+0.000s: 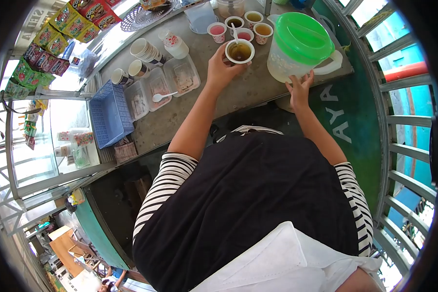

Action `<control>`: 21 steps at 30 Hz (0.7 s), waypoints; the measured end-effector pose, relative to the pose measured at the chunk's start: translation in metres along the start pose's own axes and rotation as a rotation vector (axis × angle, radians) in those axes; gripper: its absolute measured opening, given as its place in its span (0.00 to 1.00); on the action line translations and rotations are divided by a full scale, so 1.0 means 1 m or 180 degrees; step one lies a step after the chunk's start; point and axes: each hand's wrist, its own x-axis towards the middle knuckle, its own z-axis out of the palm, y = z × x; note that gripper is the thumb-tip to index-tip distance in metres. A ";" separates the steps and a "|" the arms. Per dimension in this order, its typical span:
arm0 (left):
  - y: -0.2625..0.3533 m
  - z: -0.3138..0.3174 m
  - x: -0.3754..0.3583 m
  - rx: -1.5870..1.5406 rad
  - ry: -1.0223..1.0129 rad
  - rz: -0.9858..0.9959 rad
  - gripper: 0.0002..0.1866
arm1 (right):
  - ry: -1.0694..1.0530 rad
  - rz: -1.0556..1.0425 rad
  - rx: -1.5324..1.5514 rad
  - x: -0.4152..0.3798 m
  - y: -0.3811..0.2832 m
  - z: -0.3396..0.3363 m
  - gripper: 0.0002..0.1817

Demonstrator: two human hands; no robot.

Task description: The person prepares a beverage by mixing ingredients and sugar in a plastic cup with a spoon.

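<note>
My left hand is closed round a paper cup of dark liquid, with a white spoon standing in it. On the right, my right hand has its fingers apart at the near side of a clear pitcher with a green lid; whether the fingertips touch it is unclear. Just behind the held cup stand several small cups, among them a pink one and an orange one.
The counter carries clear trays, a white spoon, stacked paper cups and a blue basket. Snack packets hang at upper left. Metal bars line the right. A person is far off at lower left.
</note>
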 end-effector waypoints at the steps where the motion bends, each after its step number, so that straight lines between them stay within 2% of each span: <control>1: 0.003 0.000 0.001 -0.0041 -0.0067 -0.0007 0.37 | 0.0017 -0.0009 0.0012 0.009 0.010 -0.010 0.42; 3: 0.007 -0.001 0.002 -0.0071 -0.0128 0.0012 0.37 | 0.0646 -0.0017 0.0467 0.026 0.026 -0.024 0.39; 4: 0.006 -0.001 0.001 -0.0099 -0.0237 0.0008 0.37 | 0.0633 -0.0029 0.0494 0.019 0.013 -0.017 0.39; 6: 0.009 -0.003 -0.001 -0.0095 -0.0363 0.0066 0.37 | 0.0285 -0.0168 0.0149 -0.005 -0.021 -0.002 0.32; 7: 0.011 -0.003 -0.004 -0.0166 -0.0540 -0.0039 0.37 | 0.0295 -0.0211 0.0198 -0.014 -0.042 0.012 0.32; 9: 0.012 0.000 -0.009 -0.0072 -0.0848 -0.0111 0.38 | -0.1171 -0.1103 -0.0950 -0.029 -0.075 0.038 0.25; 10: 0.014 0.003 -0.011 -0.0074 -0.0886 -0.0063 0.38 | -0.1133 -0.1150 -0.0940 -0.030 -0.079 0.047 0.25; 12: 0.018 0.009 -0.018 -0.0065 -0.1154 -0.0220 0.38 | -0.1384 -0.1698 -0.1758 -0.028 -0.085 0.061 0.25; 17: 0.017 0.024 -0.027 -0.0193 -0.1337 -0.0462 0.38 | -0.1573 -0.1524 -0.2077 -0.030 -0.093 0.066 0.22; 21: 0.012 0.025 -0.028 -0.0164 -0.1312 -0.0276 0.38 | -0.1634 -0.1612 -0.2240 -0.036 -0.112 0.065 0.16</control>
